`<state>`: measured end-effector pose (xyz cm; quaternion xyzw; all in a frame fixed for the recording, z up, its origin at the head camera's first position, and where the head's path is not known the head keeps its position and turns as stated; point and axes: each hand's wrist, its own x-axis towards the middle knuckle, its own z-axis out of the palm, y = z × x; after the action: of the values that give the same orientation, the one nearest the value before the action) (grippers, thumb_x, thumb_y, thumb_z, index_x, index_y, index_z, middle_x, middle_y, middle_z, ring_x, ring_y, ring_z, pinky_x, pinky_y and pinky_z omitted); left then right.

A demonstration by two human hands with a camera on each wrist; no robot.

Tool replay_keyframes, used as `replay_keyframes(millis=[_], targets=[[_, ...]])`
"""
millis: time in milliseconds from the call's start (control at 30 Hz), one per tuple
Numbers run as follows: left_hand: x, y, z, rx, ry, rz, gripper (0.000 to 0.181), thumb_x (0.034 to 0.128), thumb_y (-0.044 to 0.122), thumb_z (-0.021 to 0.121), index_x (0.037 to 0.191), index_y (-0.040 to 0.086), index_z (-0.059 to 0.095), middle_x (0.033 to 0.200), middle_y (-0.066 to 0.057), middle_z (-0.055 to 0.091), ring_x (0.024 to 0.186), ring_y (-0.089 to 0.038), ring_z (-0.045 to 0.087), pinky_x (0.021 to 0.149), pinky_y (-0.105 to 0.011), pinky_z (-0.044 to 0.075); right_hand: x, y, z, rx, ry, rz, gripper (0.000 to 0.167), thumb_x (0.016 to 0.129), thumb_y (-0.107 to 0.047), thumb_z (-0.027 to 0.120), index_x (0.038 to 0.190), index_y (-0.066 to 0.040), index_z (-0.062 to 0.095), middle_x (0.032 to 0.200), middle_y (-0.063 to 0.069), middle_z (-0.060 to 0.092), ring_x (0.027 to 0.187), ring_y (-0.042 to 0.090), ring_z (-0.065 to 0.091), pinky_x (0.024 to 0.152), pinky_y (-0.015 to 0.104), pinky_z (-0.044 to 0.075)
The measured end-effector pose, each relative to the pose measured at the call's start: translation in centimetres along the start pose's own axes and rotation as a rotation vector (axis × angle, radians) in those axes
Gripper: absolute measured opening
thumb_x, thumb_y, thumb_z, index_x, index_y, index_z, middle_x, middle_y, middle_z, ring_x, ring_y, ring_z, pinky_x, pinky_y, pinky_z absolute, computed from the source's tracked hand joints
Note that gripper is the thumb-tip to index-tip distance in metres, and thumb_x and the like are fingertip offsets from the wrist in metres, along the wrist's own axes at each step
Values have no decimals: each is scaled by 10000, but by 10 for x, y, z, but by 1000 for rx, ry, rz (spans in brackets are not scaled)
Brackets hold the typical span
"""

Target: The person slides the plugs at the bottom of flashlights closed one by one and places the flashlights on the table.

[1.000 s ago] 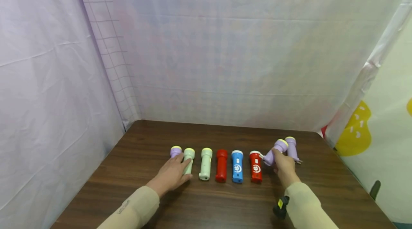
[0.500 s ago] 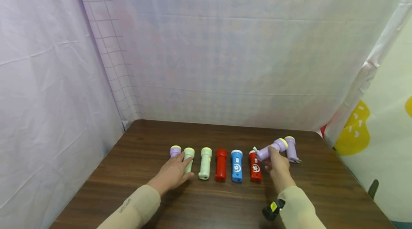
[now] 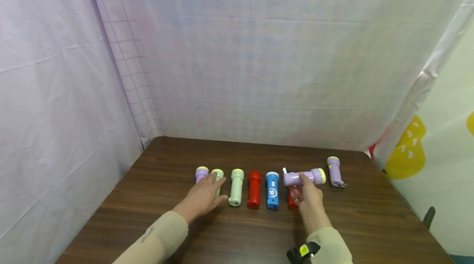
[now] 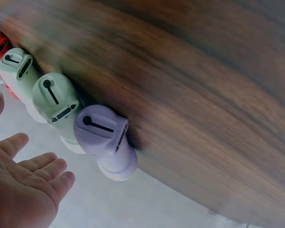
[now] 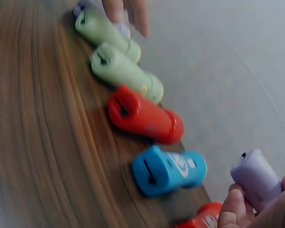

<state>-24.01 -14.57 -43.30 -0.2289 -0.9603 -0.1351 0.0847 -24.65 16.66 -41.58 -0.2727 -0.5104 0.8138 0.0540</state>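
Note:
My right hand [image 3: 310,201] holds a purple flashlight [image 3: 292,179] with a yellow rim, turned nearly sideways above a red flashlight [image 3: 291,200] that it partly hides. In the right wrist view, the tail end of the held flashlight [image 5: 256,175] shows between thumb and fingers. My left hand [image 3: 201,199], fingers extended, is over the left end of the row, partly covering a purple flashlight [image 3: 201,173] and a pale green flashlight [image 3: 218,172]. The left wrist view shows the fingers [image 4: 45,166] beside these two; contact cannot be made out.
Further along the row lie a second pale green flashlight [image 3: 236,188], a plain red flashlight [image 3: 254,190] and a blue flashlight [image 3: 272,191]. Another purple flashlight [image 3: 335,172] lies apart on the right. All are on a brown wooden table [image 3: 237,235], with a pale curtain [image 3: 259,70] behind.
My right hand has carried the purple flashlight leftward, away from the other purple one, and swung it from slanted to nearly sideways over the printed red flashlight. The left hand has barely moved.

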Motion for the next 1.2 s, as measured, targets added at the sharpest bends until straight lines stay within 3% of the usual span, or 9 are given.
replay_keyframes(millis=[367, 633, 867, 1033, 1200], targets=[[10, 14, -3, 2, 82, 71, 543, 944, 331, 676, 1365, 7, 563, 1370, -297, 512, 1266, -445, 499, 1075, -534, 371, -25, 8, 16, 134, -54, -2, 316, 988, -295, 590, 1161, -58, 473, 778, 12, 644, 709, 138, 682, 680, 278, 569], [20, 34, -9, -26, 204, 90, 508, 909, 356, 713, 1313, 60, 623, 1362, -216, 553, 1233, -397, 541, 1044, -537, 402, -37, 16, 27, 248, -130, 53, 263, 1001, -267, 576, 1118, -65, 454, 756, 49, 673, 705, 162, 698, 689, 298, 568], [26, 48, -8, -32, 316, 138, 493, 881, 365, 741, 1275, 80, 657, 1322, -169, 596, 1200, -350, 574, 1002, -487, 450, -45, 28, 38, 266, -151, 53, 247, 995, -249, 591, 1119, -72, 473, 813, 61, 663, 695, 185, 707, 639, 284, 565], [29, 56, -6, -27, 355, 148, 477, 867, 374, 758, 1248, 98, 676, 1309, -139, 609, 1194, -320, 582, 978, -452, 476, -51, 31, 45, 285, -196, 67, 278, 1002, -271, 593, 1152, -76, 462, 838, 46, 646, 705, 172, 696, 644, 265, 557], [31, 64, -5, -84, 372, 139, 468, 870, 372, 758, 1237, 91, 681, 1312, -133, 609, 1199, -318, 580, 976, -455, 475, -56, 33, 49, 316, -202, 73, 294, 997, -283, 604, 1149, -80, 455, 823, 49, 636, 701, 167, 700, 641, 259, 559]])
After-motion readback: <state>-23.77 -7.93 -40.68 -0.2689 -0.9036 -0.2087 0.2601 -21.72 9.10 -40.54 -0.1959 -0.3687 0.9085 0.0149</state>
